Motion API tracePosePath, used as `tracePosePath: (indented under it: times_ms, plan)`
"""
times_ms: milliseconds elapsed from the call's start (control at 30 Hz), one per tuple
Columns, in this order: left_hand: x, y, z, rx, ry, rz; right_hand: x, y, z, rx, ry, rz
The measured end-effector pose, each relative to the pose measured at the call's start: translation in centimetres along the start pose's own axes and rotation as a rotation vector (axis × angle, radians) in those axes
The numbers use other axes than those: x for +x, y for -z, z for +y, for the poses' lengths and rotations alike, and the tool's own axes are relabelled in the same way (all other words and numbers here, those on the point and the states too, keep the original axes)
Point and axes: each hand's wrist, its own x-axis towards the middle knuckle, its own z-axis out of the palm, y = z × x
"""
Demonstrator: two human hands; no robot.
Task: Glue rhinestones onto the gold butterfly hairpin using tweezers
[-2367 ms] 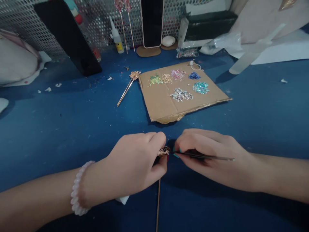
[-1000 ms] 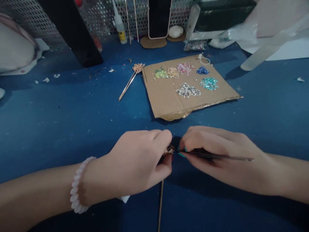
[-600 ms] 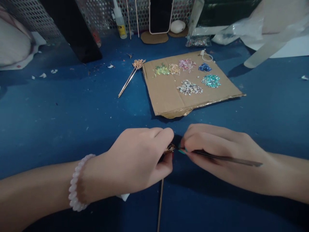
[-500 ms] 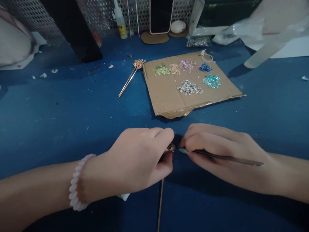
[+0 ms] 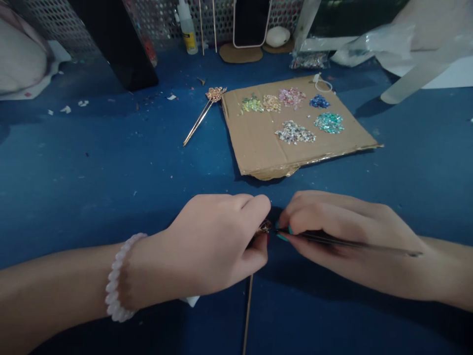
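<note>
My left hand (image 5: pixel 218 241), with a pale bead bracelet (image 5: pixel 117 278) at the wrist, pinches a small gold-coloured ornament (image 5: pixel 265 226). A thin metal stick (image 5: pixel 248 313) runs down from below this hand. In my right hand (image 5: pixel 340 241) is a slim dark tool (image 5: pixel 369 246), its tip end close to the ornament; whether they touch cannot be made out. Beyond the hands lies a cardboard sheet (image 5: pixel 258 148) bearing small piles of chips: green, beige, pink, blue, teal (image 5: pixel 329 123) and silvery (image 5: pixel 295 132). A gold hairpin (image 5: pixel 201 118) with a flower-like head rests at its left edge.
A glue bottle (image 5: pixel 188 29), a phone (image 5: pixel 251 22), a white rounded object (image 5: pixel 278 36) and a bag of chips (image 5: pixel 309 60) stand or lie at the back. A dark upright panel (image 5: pixel 121 49) is at back left, a translucent tube (image 5: pixel 402 86) at right.
The view has shifted slightly, so the things on the table appear a little further right. The tool's rear end has moved slightly right with my right hand. Both hands keep their grips.
</note>
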Motion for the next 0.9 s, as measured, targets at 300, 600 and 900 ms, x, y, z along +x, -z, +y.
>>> tracePosePath:
  times_ms: [300, 600, 900]
  plan:
    - [0.0, 0.09, -0.04, -0.008, -0.004, -0.02, 0.04, 0.08, -0.19, -0.038, -0.052, -0.027]
    - [-0.02, 0.05, -0.08, -0.013, -0.001, -0.021, -0.07, 0.14, -0.08, 0.028, 0.017, -0.076]
    - [-0.02, 0.04, -0.09, -0.006, 0.008, -0.018, -0.04, 0.28, -0.07, -0.053, 0.051, -0.094]
